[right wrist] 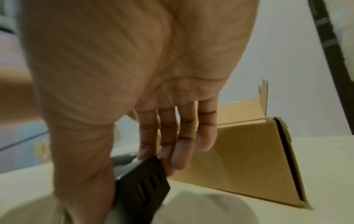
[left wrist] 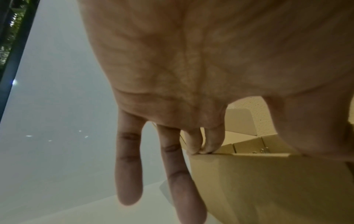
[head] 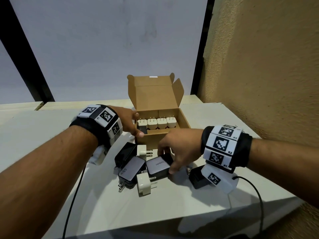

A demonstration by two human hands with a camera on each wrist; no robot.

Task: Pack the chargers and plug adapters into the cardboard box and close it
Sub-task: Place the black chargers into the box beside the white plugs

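The open cardboard box (head: 151,140) stands mid-table with its lid upright. Inside, several white plug adapters (head: 157,123) stand in a row, prongs up, with a dark charger (head: 143,130) in front of them at the left. My left hand (head: 136,125) holds the box's left wall; two fingers (left wrist: 193,144) hook over its rim (left wrist: 258,154), two hang outside. My right hand (head: 166,159) grips a grey charger (head: 158,167) in front of the box, its dark end (right wrist: 141,188) between thumb and fingers. The box's side (right wrist: 249,159) is just beyond.
Loose on the white table (head: 172,209) lie a black charger (head: 125,153), a grey 65W charger (head: 132,169), two white adapters (head: 142,150) (head: 144,186), and another black charger (head: 197,178) under my right wrist. A textured wall (head: 267,83) rises at the right; cables trail off the front edge.
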